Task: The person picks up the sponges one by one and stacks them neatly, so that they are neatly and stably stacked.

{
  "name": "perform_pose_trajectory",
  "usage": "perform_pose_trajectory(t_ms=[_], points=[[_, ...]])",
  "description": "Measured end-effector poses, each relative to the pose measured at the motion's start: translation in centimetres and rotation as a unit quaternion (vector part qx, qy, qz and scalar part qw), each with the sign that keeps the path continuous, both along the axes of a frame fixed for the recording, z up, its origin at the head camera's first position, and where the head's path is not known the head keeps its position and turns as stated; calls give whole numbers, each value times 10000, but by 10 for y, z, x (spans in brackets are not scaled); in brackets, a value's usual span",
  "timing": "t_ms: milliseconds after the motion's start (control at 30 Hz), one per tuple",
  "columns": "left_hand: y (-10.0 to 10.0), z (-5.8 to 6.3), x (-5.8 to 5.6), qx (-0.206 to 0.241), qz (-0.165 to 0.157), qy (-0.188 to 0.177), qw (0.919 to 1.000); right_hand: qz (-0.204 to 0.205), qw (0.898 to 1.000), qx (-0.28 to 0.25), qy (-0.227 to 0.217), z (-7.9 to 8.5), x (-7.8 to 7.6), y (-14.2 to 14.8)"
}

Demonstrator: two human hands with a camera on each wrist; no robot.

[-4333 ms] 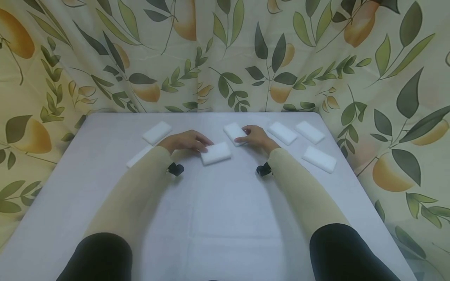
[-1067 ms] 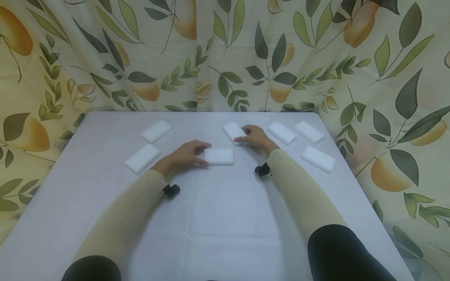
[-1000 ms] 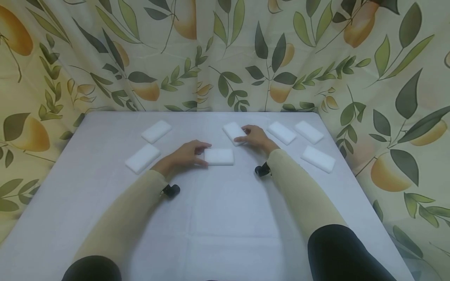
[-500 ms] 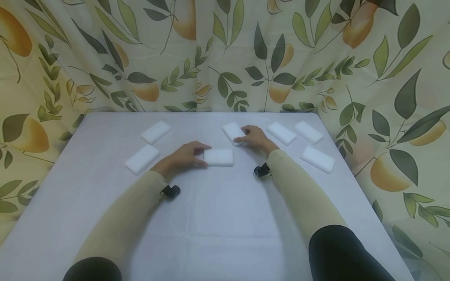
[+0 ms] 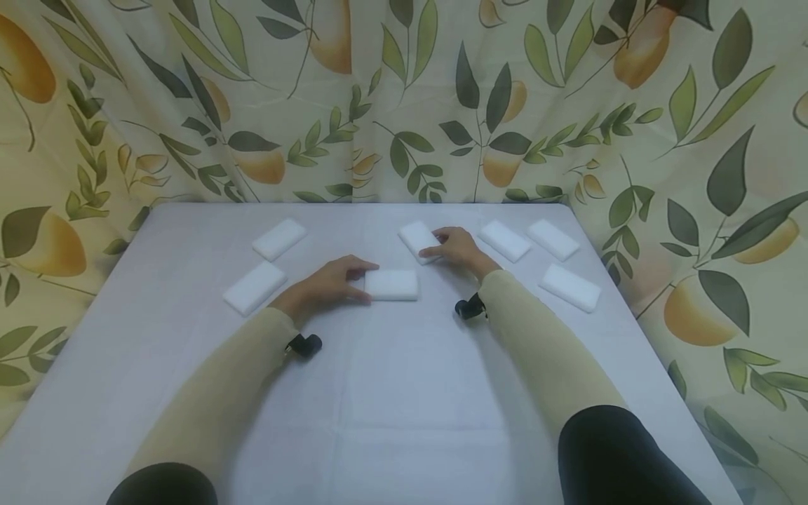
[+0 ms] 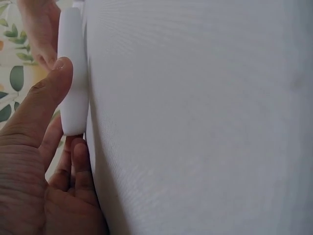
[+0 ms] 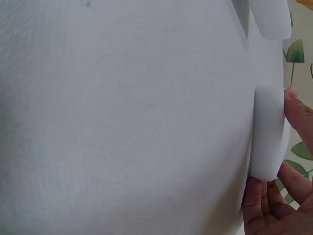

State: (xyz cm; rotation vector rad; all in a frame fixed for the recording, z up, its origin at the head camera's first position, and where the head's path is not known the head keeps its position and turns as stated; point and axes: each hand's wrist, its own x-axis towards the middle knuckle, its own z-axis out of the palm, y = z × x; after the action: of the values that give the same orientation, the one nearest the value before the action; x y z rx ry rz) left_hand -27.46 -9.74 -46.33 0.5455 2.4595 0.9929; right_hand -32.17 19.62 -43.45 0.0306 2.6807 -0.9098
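My left hand (image 5: 330, 282) grips the left end of a white sponge (image 5: 393, 285), a rectangular block with rounded edges lying flat mid-table. Its thumb lies along the near side and the fingers reach the far side and end. In the left wrist view, the thumb presses the edge of this sponge (image 6: 74, 93). Farther back and to the right, my right hand (image 5: 459, 247) holds a second white sponge (image 5: 414, 237) that lies slantwise. The right wrist view shows the thumb at the upper part of that sponge (image 7: 269, 134) and fingers round its lower end.
Two more white sponges (image 5: 255, 288) lie slanted on the left. On the right are several others, one nearest the edge (image 5: 571, 287). The white-covered table (image 5: 416, 379) meets a leaf-and-fruit patterned curtain (image 5: 429, 105) behind.
Since the earliest frame, the left-hand sponge has turned from tilted to square with the table and come slightly nearer me; my left hand drew back with it. The right hand has stayed put.
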Motion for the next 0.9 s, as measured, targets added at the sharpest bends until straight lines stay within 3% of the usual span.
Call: perform_pose_trajectory(t_ms=[900], points=[[-3,-4,-3,88,-79,25,9999,96,9999,95,-3,11,0,-8]])
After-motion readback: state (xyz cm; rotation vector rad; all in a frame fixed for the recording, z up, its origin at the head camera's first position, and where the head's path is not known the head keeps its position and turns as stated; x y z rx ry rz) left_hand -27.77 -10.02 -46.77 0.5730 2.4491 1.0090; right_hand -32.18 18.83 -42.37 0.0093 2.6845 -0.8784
